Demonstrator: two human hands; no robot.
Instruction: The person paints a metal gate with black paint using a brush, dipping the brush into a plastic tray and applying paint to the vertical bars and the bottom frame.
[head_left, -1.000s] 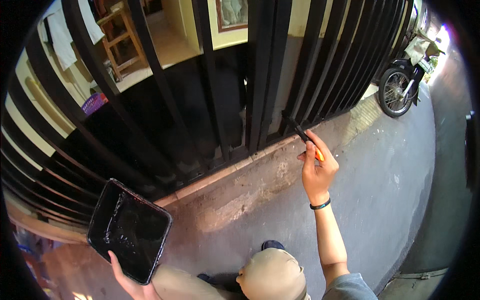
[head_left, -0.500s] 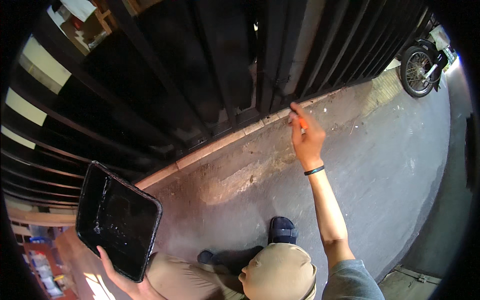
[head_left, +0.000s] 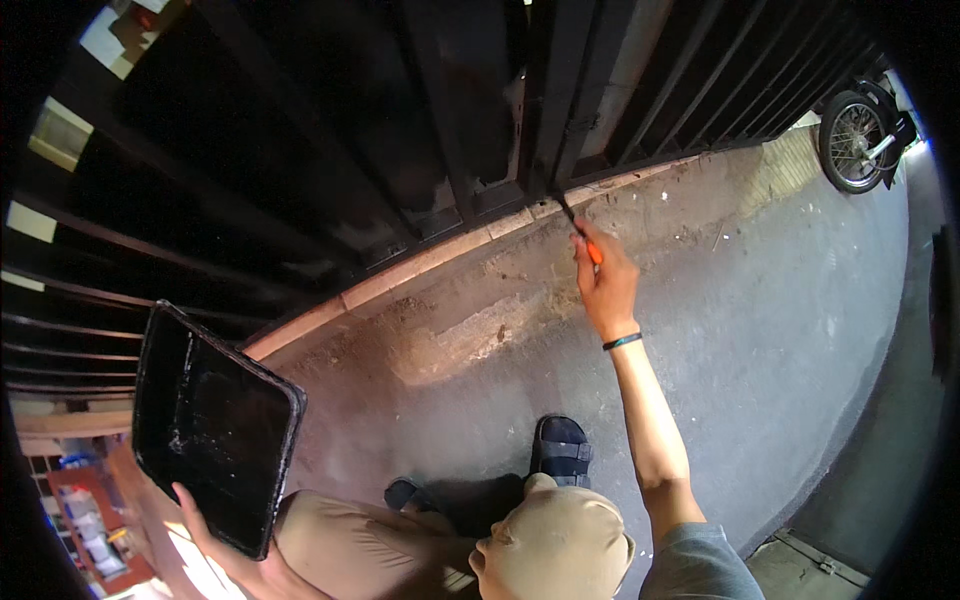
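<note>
My right hand [head_left: 608,285] is closed on a small paintbrush [head_left: 595,253] with an orange handle. Its dark, narrow end reaches to the foot of the black metal gate [head_left: 450,110], by the pale ledge; whether it touches the metal I cannot tell. Down at the left, my left hand [head_left: 215,545] grips the near edge of a black rectangular tray [head_left: 235,425], thumb over the rim. The tray is tilted, its inside toward me, with whitish streaks and smears on it. Most of the left fingers are hidden beneath it.
A light ledge [head_left: 415,268] runs along the gate's bottom above the grey concrete floor [head_left: 740,340]. At the far right stands a motorcycle's wheel [head_left: 855,142]. My sandalled foot [head_left: 562,450] is below the ledge. Shelves with goods [head_left: 95,520] show at the lower left.
My right hand has shifted slightly left and down in the picture, and the brush's dark end now shows clearly at the gate's foot. The tray has moved a little left.
</note>
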